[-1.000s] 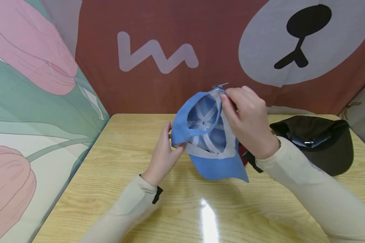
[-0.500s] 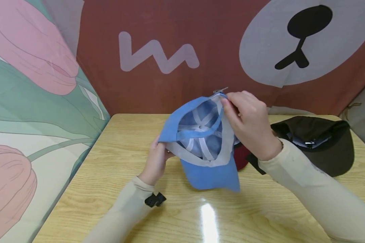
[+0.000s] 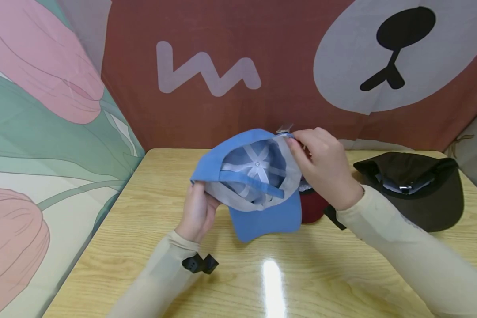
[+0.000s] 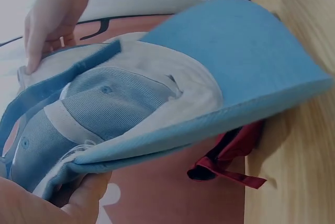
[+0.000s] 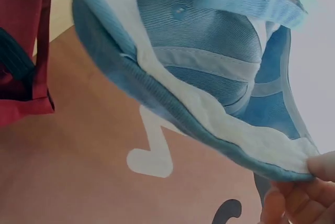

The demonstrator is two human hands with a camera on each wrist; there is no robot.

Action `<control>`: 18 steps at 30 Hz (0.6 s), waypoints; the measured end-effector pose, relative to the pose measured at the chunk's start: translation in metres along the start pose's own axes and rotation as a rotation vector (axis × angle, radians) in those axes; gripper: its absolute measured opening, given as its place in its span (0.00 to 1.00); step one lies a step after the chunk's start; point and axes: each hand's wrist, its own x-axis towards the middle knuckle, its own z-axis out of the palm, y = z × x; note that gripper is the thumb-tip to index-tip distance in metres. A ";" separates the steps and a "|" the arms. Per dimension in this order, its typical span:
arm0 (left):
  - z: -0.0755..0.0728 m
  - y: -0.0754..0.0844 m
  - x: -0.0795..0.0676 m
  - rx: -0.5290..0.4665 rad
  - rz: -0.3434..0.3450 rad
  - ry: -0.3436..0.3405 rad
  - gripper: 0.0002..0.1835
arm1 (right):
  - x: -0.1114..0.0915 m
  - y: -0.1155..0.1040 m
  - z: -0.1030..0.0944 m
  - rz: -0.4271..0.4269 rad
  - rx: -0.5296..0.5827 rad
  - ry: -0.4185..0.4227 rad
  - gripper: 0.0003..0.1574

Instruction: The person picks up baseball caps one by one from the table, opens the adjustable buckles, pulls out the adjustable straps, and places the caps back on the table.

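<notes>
A light blue baseball cap (image 3: 262, 216) is held up over the table, its pale-lined inside facing me and its brim pointing down toward me. My left hand (image 3: 196, 212) grips the cap's left back edge, thumb inside and fingers hidden behind it. On the other side my right hand (image 3: 326, 163) pinches the back edge beside a metal buckle (image 3: 285, 129); the right wrist view shows the thumb and fingers (image 5: 322, 166) on the lined edge. The cap's back strap (image 3: 254, 182) hangs across the opening with its end loose.
Behind the blue cap lies a dark red cap (image 3: 313, 206), partly covered. A dark brown cap (image 3: 433, 198) rests upside down at the table's right. The wooden table (image 3: 143, 221) meets a printed cloth backdrop (image 3: 206, 115) at its far edge.
The strap's end has come away from the right-hand side and now hangs free. My left hand has moved left and down, widening the cap's opening; the right hand has dropped slightly.
</notes>
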 end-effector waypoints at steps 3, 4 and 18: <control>0.000 0.004 0.001 -0.028 0.005 -0.008 0.14 | -0.003 0.002 0.002 -0.021 -0.006 -0.010 0.07; 0.000 0.005 0.001 -0.042 0.007 -0.015 0.15 | -0.003 0.003 0.002 -0.024 -0.006 -0.014 0.07; 0.003 0.016 0.005 -0.155 0.021 -0.050 0.18 | -0.019 0.008 0.008 0.062 0.006 -0.046 0.23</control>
